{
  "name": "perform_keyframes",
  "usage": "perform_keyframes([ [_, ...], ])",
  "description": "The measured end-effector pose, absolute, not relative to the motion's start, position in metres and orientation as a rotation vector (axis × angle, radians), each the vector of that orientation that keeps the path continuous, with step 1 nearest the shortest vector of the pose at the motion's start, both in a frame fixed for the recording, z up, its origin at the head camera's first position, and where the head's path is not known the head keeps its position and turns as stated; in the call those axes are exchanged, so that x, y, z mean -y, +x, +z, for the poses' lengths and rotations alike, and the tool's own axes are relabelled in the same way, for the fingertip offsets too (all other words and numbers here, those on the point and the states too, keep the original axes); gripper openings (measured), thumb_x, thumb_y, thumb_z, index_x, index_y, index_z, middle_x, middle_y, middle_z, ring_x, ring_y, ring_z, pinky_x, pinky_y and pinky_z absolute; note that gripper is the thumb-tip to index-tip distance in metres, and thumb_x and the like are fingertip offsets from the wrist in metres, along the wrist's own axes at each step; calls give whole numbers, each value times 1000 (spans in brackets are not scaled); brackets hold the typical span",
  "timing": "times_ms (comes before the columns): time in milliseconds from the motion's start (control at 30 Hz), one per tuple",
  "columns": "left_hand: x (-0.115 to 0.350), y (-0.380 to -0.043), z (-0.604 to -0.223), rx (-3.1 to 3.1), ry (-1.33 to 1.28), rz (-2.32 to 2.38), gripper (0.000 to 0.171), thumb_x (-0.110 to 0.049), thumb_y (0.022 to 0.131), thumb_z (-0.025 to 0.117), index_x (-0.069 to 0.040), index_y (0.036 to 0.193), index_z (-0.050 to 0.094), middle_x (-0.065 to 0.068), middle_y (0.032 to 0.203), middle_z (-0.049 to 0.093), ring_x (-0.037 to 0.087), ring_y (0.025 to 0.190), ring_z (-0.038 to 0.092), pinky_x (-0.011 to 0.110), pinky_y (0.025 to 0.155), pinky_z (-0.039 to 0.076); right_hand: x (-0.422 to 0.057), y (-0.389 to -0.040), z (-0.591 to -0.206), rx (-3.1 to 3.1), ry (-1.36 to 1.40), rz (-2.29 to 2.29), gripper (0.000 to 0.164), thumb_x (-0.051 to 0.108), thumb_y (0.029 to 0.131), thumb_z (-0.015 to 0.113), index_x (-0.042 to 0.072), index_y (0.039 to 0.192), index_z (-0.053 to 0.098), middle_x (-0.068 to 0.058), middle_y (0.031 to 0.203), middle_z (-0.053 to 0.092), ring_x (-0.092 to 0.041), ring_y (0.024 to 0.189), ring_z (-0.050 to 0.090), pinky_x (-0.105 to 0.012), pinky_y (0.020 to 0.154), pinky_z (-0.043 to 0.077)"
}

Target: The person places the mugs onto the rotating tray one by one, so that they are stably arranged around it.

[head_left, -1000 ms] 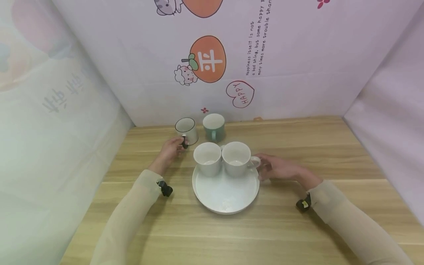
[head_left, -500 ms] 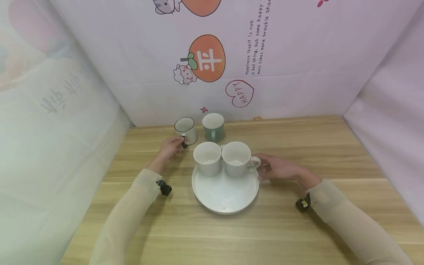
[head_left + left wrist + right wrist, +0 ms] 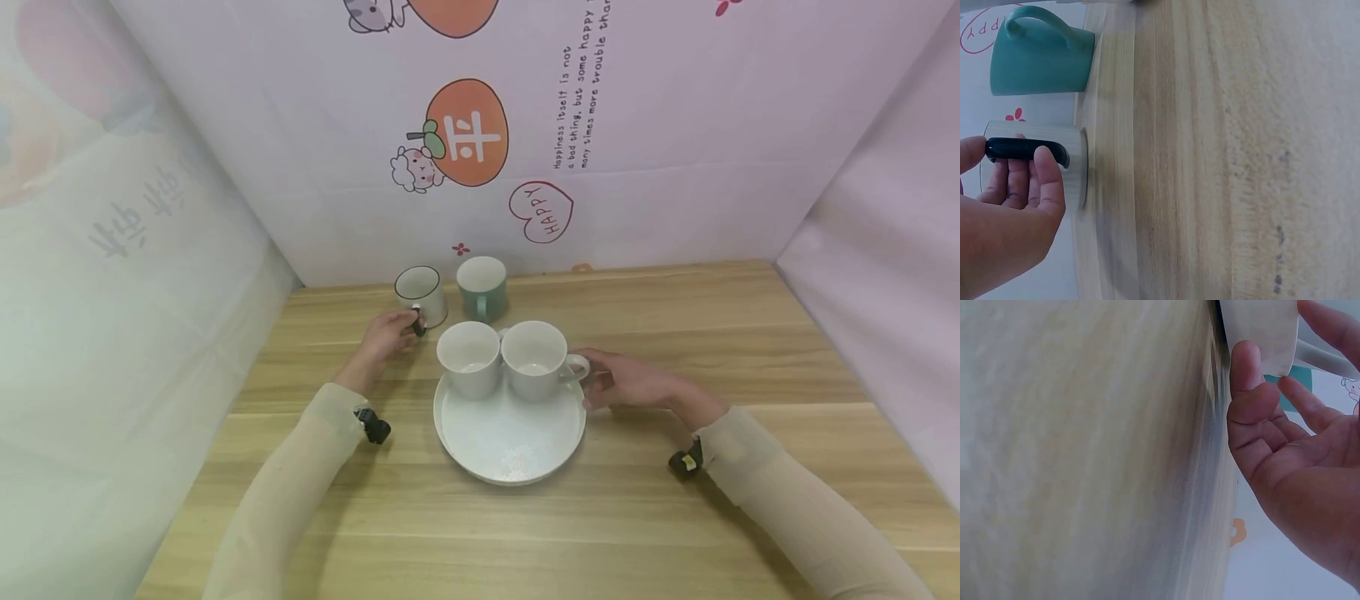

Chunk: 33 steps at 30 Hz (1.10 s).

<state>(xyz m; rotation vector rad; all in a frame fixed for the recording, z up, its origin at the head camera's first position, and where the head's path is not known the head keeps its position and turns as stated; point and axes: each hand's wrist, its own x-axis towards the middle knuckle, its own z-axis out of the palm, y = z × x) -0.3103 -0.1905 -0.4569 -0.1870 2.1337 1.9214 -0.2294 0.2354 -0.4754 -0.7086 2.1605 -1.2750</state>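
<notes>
My left hand [image 3: 390, 335] grips the black handle [image 3: 1019, 149] of a white mug [image 3: 431, 310] with a dark rim, upright at the back. Beside that mug stands a teal cup [image 3: 483, 300], white inside. In the middle lies a round white tray [image 3: 510, 446]. At its back are two white mugs side by side, the left mug [image 3: 472, 379] and the right mug [image 3: 531, 382]. My right hand [image 3: 633, 381] holds the tray's right edge with bent fingers, close to the right mug's handle [image 3: 579, 367]. The fingertips' full contact is partly hidden.
The wooden table [image 3: 600, 533] extends in front of the tray and to both sides. A printed white cloth [image 3: 645, 167] hangs as a wall behind the cups, and pale cloth walls stand at left and right.
</notes>
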Motion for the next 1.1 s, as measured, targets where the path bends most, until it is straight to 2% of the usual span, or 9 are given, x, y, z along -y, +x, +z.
perform_keyframes([
  [300, 191, -310, -459, -2125, -187, 1934, 40, -25, 105, 51, 2, 134, 54, 19, 145, 53, 22, 124, 55, 44, 115, 42, -235, -229, -477, -2163, -702, -1271, 78, 19, 86, 78, 20, 151, 37, -19, 143, 53, -31, 115, 64, -33, 94, 53],
  [733, 190, -310, -458, -2176, -184, 1925, 38, -26, 104, 54, 1, 130, 57, 17, 141, 56, 18, 116, 57, 46, 112, 41, -235, -230, -474, -2160, -687, -1266, 77, 17, 86, 77, 20, 151, 37, -19, 143, 51, -29, 106, 64, -33, 81, 56],
  [1100, 189, -309, -457, -2192, -179, 1925, 37, -23, 104, 52, 3, 130, 56, 16, 133, 60, 14, 106, 56, 49, 112, 41, -234, -227, -470, -2166, -669, -1261, 77, 17, 86, 77, 19, 151, 37, -19, 144, 51, -29, 109, 63, -33, 84, 54],
])
